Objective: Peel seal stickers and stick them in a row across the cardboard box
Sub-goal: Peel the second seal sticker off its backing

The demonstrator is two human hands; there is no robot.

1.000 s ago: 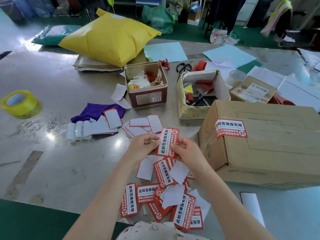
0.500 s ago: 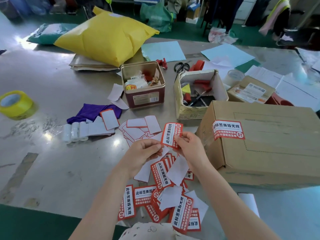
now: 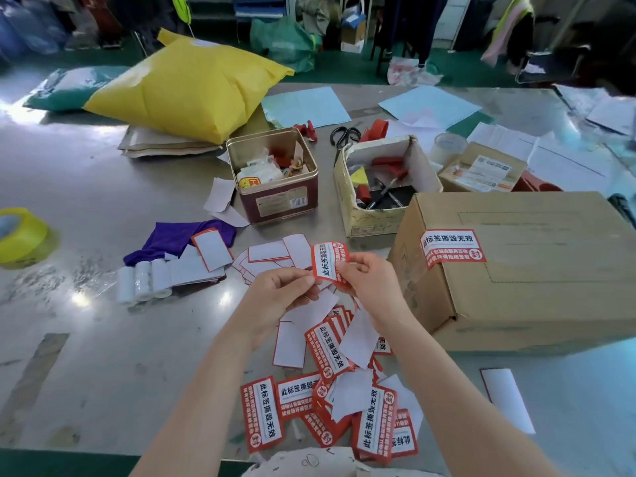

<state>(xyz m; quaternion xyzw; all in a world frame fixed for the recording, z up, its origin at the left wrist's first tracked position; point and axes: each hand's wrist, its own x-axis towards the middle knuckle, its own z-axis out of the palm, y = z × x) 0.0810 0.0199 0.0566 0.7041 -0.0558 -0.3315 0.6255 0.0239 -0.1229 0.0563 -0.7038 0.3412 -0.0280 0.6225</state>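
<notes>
A red-and-white seal sticker (image 3: 328,261) is pinched upright between my left hand (image 3: 280,290) at its lower left edge and my right hand (image 3: 370,282) at its right edge, above the table. To the right stands the brown cardboard box (image 3: 537,290), with one seal sticker (image 3: 452,248) stuck over its top left edge. A heap of unpeeled seal stickers (image 3: 330,404) and white backing papers (image 3: 272,259) lies on the table under and in front of my hands.
Behind my hands stand a red tin (image 3: 275,177) and an open carton of tools (image 3: 382,187). A purple cloth (image 3: 175,235) and paper rolls (image 3: 144,282) lie to the left, yellow tape (image 3: 20,235) at the far left. A yellow bag (image 3: 186,87) lies at the back.
Both hands have lifted the sticker slightly up and to the right, nearer the box. The sticker now curls a little between my fingers.
</notes>
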